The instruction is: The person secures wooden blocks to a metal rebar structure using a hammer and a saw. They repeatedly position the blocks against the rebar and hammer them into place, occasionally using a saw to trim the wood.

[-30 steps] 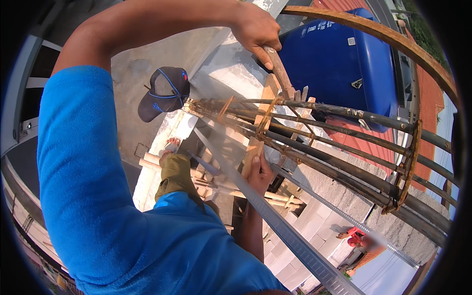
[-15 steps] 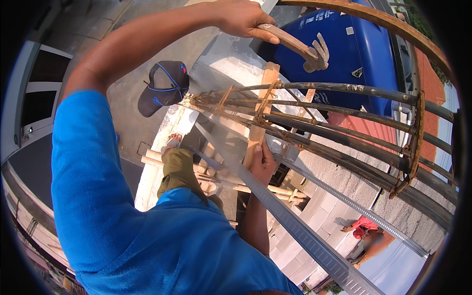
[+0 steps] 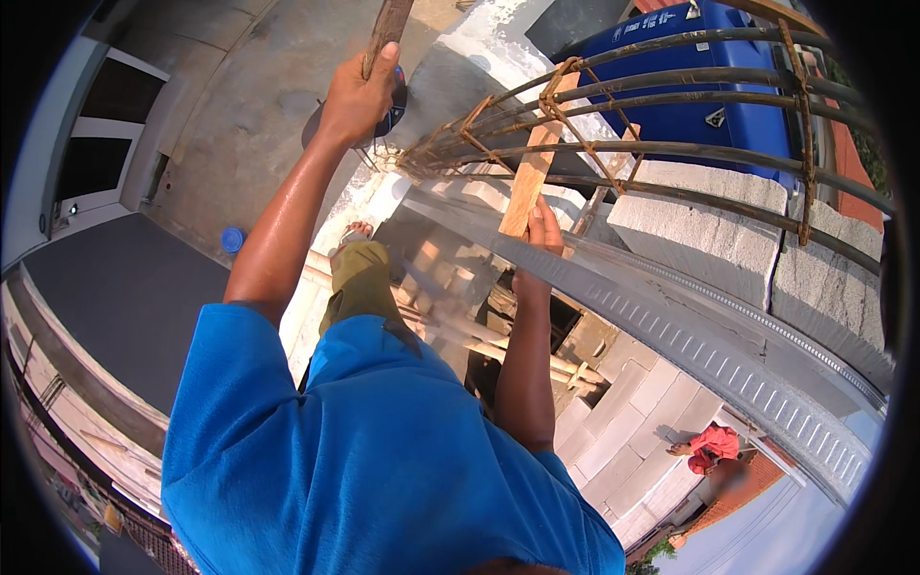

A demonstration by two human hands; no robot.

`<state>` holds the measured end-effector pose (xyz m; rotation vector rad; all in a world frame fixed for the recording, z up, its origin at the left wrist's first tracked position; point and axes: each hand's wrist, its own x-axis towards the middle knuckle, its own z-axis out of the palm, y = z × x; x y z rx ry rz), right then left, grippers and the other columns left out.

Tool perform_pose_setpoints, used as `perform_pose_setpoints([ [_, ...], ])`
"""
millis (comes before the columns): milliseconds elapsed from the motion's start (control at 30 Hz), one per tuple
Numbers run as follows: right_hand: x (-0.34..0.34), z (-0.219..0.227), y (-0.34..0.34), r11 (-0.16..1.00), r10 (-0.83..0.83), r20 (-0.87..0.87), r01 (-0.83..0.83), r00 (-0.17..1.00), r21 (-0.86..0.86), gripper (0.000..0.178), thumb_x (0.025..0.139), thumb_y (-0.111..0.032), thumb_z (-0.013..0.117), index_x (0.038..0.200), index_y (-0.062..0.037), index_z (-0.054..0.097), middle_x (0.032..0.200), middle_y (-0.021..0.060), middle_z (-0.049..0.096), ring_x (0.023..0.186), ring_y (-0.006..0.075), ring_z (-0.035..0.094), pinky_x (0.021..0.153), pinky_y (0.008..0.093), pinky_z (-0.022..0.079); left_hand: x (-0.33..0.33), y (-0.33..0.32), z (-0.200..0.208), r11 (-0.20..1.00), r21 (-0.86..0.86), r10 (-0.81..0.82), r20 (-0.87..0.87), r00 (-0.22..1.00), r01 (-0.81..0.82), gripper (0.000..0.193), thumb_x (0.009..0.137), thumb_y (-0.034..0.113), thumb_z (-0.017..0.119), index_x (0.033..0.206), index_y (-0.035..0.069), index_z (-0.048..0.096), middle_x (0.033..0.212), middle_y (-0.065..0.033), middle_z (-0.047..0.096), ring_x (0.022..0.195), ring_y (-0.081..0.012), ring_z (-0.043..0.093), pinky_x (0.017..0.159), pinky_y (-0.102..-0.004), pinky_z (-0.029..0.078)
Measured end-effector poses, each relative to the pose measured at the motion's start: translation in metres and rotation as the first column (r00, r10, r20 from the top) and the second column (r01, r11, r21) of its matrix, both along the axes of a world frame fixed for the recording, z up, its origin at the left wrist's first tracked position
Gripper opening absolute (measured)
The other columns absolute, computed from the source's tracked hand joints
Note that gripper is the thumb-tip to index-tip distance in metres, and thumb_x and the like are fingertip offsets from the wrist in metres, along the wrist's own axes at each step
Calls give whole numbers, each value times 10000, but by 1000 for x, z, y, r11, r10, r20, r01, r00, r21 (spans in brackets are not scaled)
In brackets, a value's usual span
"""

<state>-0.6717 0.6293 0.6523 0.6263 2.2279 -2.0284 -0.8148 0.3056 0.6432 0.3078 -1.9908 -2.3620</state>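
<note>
My left hand (image 3: 360,101) is closed around the wooden handle (image 3: 388,31) of a hammer, raised at the upper middle; the hammer's head is beyond the upper edge. With its fingers at the lower end of a light wooden board (image 3: 533,177), my right hand (image 3: 544,233) grips it at its right edge. That board leans up against a cage of rusty steel reinforcing bars (image 3: 671,99) tied with bent stirrups. Just below my right hand runs a long, grey slotted metal channel (image 3: 709,355), slanting down to the right.
Beyond the bars lies a large blue container (image 3: 676,43). Pale concrete blocks (image 3: 695,225) sit on the right. A dark cap (image 3: 395,110) shows partly behind my left hand. Another person in red (image 3: 714,446) is at the lower right. Wooden poles (image 3: 479,340) lie below.
My left hand has swung down and left with the hammer, whose head has left the view. My right hand still holds the board. The view has shifted, showing more of the channel and blocks.
</note>
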Motion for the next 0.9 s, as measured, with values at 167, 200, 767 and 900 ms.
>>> perform_pose_setpoints([
  [167,1,-26,11,1000,3,-77,-5,997,-30,496,1135,-303,572,1563,-51,545,1341,102,684,1096,161,680,898,343,589,118,17,-20,987,133,80,93,992,-92,470,1108,494,610,893,94,490,656,-5,493,487,-105,482,447,-293,385],
  [200,1,-38,18,1000,4,-76,-5,997,-14,489,1137,-313,567,1562,-70,549,1323,100,688,1077,162,685,883,347,593,140,22,-21,983,153,85,109,990,-101,456,1107,482,618,903,94,492,661,-6,496,490,-109,488,448,-295,392],
  [767,-4,-28,-21,989,1,-246,35,969,142,402,1128,-297,553,1362,28,583,1111,77,692,1004,150,629,892,325,508,296,90,35,983,-5,-185,-41,982,185,346,1038,198,751,785,88,541,606,-9,573,503,-102,538,470,-288,410],
  [900,11,-17,-24,998,-22,-295,5,955,-60,409,1137,-332,549,1363,8,560,1118,92,698,974,137,644,844,324,537,305,88,35,967,-121,-228,-28,973,223,331,1067,210,706,840,76,507,594,-31,557,486,-115,522,470,-295,408],
])
